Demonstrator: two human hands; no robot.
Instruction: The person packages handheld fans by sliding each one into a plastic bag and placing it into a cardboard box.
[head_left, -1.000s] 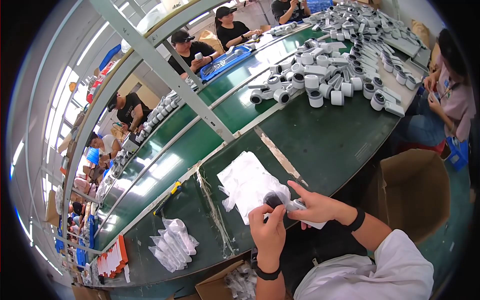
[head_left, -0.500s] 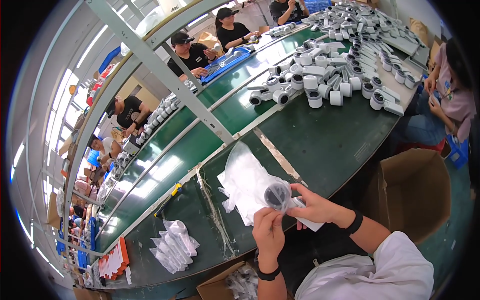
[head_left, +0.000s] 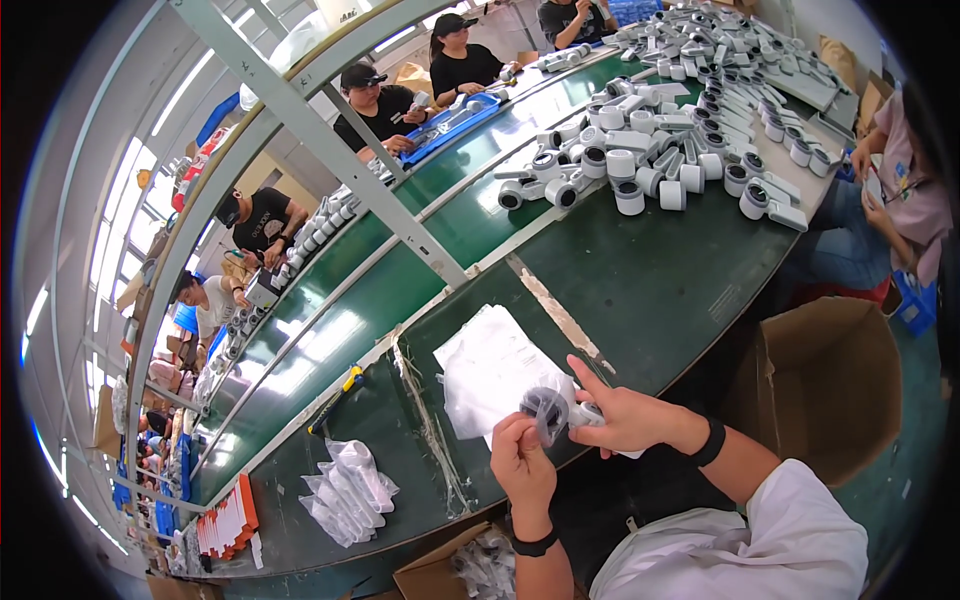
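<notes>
A white housing with a round dark end (head_left: 546, 412) is between my hands, over the table's near edge. Thin clear plastic lies over its round end. My left hand (head_left: 522, 468) pinches at that end with closed fingers. Around the handle-like part is my right hand (head_left: 640, 420), its index finger stretched out and part of the handle hidden by the palm. Just beyond my hands, a stack of white plastic bags (head_left: 492, 362) lies flat on the dark green table (head_left: 640, 290). Several bagged white pieces (head_left: 350, 492) rest in a row to the left.
A large heap of similar white housings (head_left: 650, 140) covers the far right. A yellow-black utility knife (head_left: 338, 400) lies left. A metal post (head_left: 330, 150) crosses above the green conveyor (head_left: 440, 240). Cardboard boxes (head_left: 830, 380) stand right and below. Orange-white cartons (head_left: 228, 520) sit far left; co-workers sit around.
The clear bag that stood puffed out beyond the housing has come down around its round end. My left hand has shifted slightly left and down; my right index finger is now extended.
</notes>
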